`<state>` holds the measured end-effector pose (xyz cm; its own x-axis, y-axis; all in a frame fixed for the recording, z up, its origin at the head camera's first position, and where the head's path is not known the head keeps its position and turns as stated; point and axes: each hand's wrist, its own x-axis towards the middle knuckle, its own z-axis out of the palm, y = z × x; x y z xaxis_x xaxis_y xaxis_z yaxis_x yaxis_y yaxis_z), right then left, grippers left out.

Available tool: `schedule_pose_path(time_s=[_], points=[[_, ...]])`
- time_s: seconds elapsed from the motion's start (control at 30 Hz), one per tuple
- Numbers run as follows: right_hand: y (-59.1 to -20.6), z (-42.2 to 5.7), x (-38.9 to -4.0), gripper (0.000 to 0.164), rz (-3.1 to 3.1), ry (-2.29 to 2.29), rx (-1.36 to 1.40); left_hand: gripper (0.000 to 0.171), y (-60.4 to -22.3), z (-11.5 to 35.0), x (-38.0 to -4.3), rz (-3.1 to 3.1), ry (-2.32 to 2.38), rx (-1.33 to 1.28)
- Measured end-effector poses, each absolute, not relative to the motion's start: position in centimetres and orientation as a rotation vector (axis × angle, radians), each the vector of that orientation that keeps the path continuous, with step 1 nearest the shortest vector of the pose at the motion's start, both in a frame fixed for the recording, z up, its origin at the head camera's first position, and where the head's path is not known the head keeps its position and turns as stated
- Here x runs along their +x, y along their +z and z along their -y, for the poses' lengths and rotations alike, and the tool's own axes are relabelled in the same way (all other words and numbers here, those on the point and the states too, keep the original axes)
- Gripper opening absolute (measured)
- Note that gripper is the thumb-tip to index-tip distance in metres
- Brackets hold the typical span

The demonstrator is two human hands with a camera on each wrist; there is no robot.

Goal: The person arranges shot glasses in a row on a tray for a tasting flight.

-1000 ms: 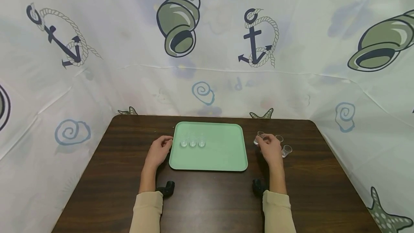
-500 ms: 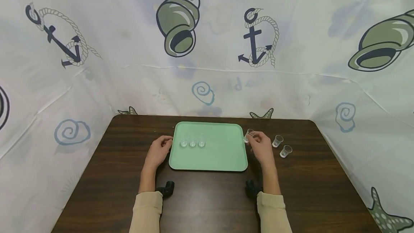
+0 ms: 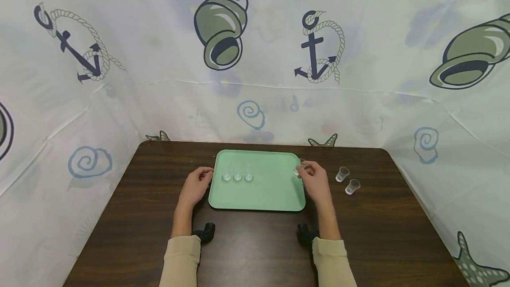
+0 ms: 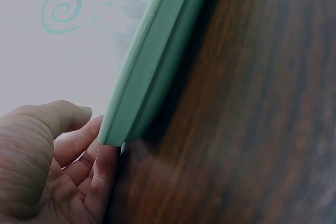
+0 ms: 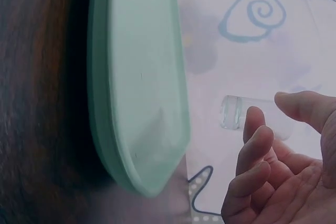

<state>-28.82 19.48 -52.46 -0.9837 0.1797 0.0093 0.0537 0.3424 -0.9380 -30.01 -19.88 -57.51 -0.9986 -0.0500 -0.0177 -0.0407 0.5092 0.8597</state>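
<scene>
My right hand (image 3: 315,181) pinches a small clear shot glass (image 5: 232,113) between thumb and fingers. In the head view it hangs over the right rim of a light green tray (image 3: 275,189). On the tray's left part stand three similar glasses in a row: a left one (image 3: 226,176), a middle one (image 3: 237,176) and a right one (image 3: 249,176). My left hand (image 3: 195,187) rests at the tray's left edge. The left wrist view shows its fingers loosely bent against the rim, with the thumb (image 4: 71,115) apart from it.
Two more clear glasses, a rear one (image 3: 342,174) and a front one (image 3: 352,186), stand on the dark wooden table (image 3: 255,251) right of the tray. A printed cloth (image 3: 271,48) with shells and anchors hangs behind and beside the table.
My right hand has carried the shot glass leftward from beside the two table glasses to above the tray's right rim. My left hand and the tray stay where they were.
</scene>
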Motion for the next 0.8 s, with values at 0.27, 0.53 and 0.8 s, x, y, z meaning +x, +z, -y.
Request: schedule_pose_path(time_s=[0.27, 0.53, 0.8], points=[[-52.4, -18.6, -28.6, 0.036, 2.493, 1.697, -0.196, 0.038, -57.4, 19.7, -30.0, 2.716, -1.561, 0.081], [-52.3, -17.3, -28.7, 0.040, 2.520, 1.697, -0.139, 0.039, -57.4, 19.9, -29.9, 2.731, -1.543, 0.082], [-52.3, -14.8, -28.7, 0.043, 2.565, 1.705, -0.003, 0.040, -57.3, 19.8, -29.9, 2.731, -1.544, 0.087]])
